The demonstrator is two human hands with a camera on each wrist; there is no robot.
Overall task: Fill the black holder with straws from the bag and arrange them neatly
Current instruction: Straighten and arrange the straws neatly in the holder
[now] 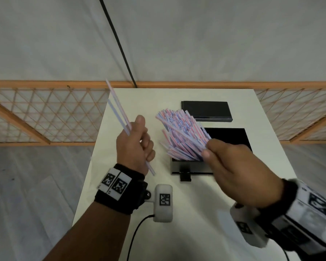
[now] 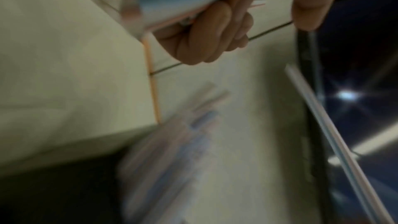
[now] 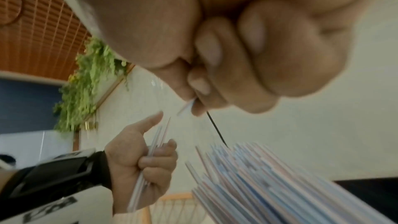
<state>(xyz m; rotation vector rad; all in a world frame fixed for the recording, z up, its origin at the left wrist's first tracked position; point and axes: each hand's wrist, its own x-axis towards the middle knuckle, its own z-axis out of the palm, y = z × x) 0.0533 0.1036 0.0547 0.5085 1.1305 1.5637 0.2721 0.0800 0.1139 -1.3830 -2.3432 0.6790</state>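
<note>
Head view puts you midway through the filling step: the black holder (image 1: 191, 167) sits at the centre of the white desk (image 1: 109, 185), already crammed with a fan of pink-and-blue straws (image 1: 181, 134) that lean toward the upper left of the frame, too many and too tangled to count. Your left hand (image 1: 135, 146), left of centre, has its fingers curled round two loose straws (image 1: 119, 112), which point up and away from the desk. Your right hand (image 1: 231, 166), lower right of centre, is closed with thumb and fingertips pinching into the right side of the fan; the right wrist view shows at least one straw nipped there, though how many you hold cannot be told. One black lid-like panel (image 1: 206, 111) lies flat in the upper part of the desk, behind the holder. No bag is plainly visible. Next, I judge, you need to slot the two loose straws into the fan, then square the leaning bunch upright so the tips sit even.
</note>
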